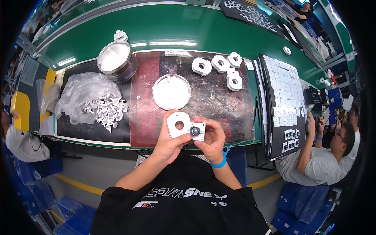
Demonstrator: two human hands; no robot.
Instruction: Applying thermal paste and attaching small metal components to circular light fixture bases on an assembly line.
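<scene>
Two hands (pixel 167 149) (pixel 214 144), rounded housing (pixel 171 126), square plate (pixel 201 131)

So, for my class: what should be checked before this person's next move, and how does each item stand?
1. Left hand gripping the white ring-shaped part: ok.
2. Right hand holding the square part with the black lens: ok.
3. Those two parts fastened together: cannot tell.
4. White pegs all inside the plastic bag: not ok, many lie heaped loose.
5. Blue wristband on the right wrist: ok.
</scene>
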